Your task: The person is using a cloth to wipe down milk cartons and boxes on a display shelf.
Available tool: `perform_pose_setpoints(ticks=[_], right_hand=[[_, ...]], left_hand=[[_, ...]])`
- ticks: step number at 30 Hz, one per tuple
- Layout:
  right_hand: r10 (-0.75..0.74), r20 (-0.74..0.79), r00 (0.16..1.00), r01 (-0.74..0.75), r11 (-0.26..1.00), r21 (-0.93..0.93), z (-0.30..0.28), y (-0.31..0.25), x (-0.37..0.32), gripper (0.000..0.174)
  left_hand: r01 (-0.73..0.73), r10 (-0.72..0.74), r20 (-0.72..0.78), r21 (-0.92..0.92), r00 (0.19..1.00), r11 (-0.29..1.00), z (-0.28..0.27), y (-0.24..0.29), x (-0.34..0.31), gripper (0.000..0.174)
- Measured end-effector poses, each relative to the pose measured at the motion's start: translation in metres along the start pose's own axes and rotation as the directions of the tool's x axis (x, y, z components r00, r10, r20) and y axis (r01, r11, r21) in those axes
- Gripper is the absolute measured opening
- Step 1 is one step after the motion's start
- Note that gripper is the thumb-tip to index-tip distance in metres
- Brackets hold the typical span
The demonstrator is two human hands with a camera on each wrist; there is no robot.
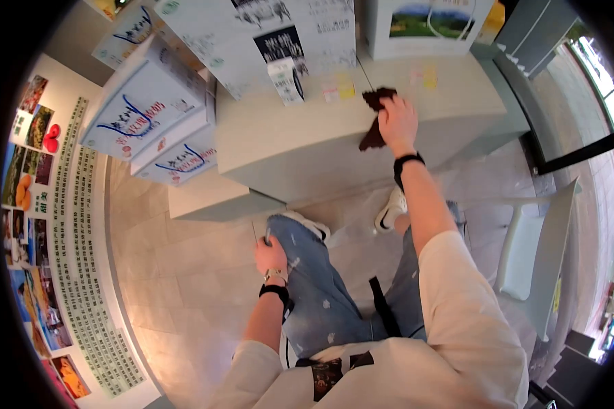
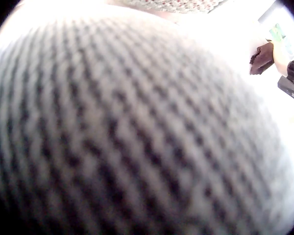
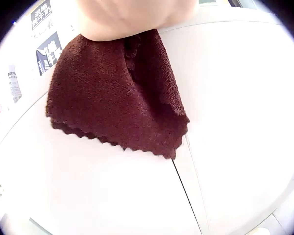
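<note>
My right hand (image 1: 398, 124) holds a dark brown cloth (image 1: 373, 138) at the front edge of a pale counter (image 1: 286, 140). Part of the cloth shows on the counter top beyond the fingers, and part hangs down over the front. In the right wrist view the cloth (image 3: 108, 93) drops from under the hand (image 3: 137, 17) in folds, its zigzag edge lowest. My left hand (image 1: 271, 257) rests by the knee of my jeans (image 1: 314, 273), fingers loosely bent, nothing seen in it. Blurred ribbed fabric (image 2: 127, 122) fills most of the left wrist view.
A small carton (image 1: 286, 80) stands on the counter before a large printed box (image 1: 307, 34). Stacked white gift boxes (image 1: 143, 109) are at the left, and a white bag with a landscape picture (image 1: 423, 31) at the back right. A pale chair (image 1: 525, 252) stands to my right.
</note>
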State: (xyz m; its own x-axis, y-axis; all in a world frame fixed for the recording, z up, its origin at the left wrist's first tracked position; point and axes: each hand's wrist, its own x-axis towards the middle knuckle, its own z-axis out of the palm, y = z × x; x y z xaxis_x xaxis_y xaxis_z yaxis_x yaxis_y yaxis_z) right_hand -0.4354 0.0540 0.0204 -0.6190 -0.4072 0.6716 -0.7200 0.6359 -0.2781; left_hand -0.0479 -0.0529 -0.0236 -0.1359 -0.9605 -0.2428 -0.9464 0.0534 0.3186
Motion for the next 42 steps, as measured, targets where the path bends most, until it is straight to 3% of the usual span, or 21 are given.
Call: perform_pose_setpoints(ticks=[9, 11, 14, 17, 18, 22, 26, 29, 33, 38, 40, 42], right_hand=[[0.029, 0.08, 0.996, -0.028, 1.0, -0.013, -0.019, -0.023, -0.034, 0.039], [0.01, 0.165, 0.986, -0.003, 0.999, -0.04, -0.026, -0.024, -0.037, 0.042], [-0.06, 0.161, 0.985, 0.067, 0.997, -0.039, -0.02, -0.013, -0.037, 0.044], [0.007, 0.079, 0.997, -0.002, 0.998, -0.065, -0.018, -0.025, -0.038, 0.035], [0.072, 0.129, 0.989, -0.063, 0.995, -0.076, -0.021, -0.034, -0.037, 0.038], [0.044, 0.201, 0.979, -0.002, 0.978, -0.207, -0.021, -0.048, -0.043, 0.049], [-0.043, 0.235, 0.971, 0.107, 0.958, -0.266, -0.025, -0.042, -0.043, 0.058], [-0.084, 0.258, 0.962, 0.153, 0.953, -0.262, -0.028, -0.039, -0.041, 0.055], [-0.336, 0.49, 0.804, 0.494, 0.837, -0.237, -0.043, 0.005, -0.014, 0.048], [-0.071, 0.445, 0.893, 0.317, 0.8, -0.509, -0.04, 0.041, -0.005, 0.045], [0.007, 0.447, 0.895, 0.301, 0.731, -0.613, -0.027, 0.037, -0.009, 0.045], [0.071, 0.418, 0.906, 0.31, 0.56, -0.768, -0.012, 0.028, -0.013, 0.044]], left_hand=[[0.008, -0.012, -0.03, -0.131, 0.999, 0.991, 0.002, -0.006, 0.001, 0.041], [0.042, -0.041, 0.004, -0.178, 0.999, 0.983, 0.003, -0.007, -0.001, 0.04], [0.055, -0.05, 0.037, -0.157, 0.998, 0.986, 0.0, -0.005, 0.0, 0.039], [0.041, -0.043, -0.011, -0.19, 0.999, 0.981, 0.009, -0.009, 0.002, 0.039], [0.027, -0.031, -0.024, -0.178, 0.999, 0.984, 0.012, -0.011, 0.005, 0.039], [0.001, -0.003, -0.034, -0.062, 0.999, 0.998, 0.016, -0.01, 0.011, 0.037], [0.003, -0.004, -0.02, -0.062, 1.0, 0.998, 0.021, -0.014, 0.01, 0.038], [0.004, -0.005, -0.013, -0.059, 1.0, 0.998, 0.014, -0.011, 0.011, 0.039], [0.004, -0.005, -0.02, -0.066, 1.0, 0.998, 0.015, -0.012, 0.011, 0.039], [0.01, -0.01, -0.004, -0.069, 1.0, 0.998, 0.016, -0.011, 0.014, 0.038], [0.002, -0.002, -0.004, -0.062, 1.0, 0.998, 0.014, -0.008, 0.011, 0.038], [-0.008, 0.008, 0.006, -0.051, 1.0, 0.999, 0.011, -0.005, 0.009, 0.038]])
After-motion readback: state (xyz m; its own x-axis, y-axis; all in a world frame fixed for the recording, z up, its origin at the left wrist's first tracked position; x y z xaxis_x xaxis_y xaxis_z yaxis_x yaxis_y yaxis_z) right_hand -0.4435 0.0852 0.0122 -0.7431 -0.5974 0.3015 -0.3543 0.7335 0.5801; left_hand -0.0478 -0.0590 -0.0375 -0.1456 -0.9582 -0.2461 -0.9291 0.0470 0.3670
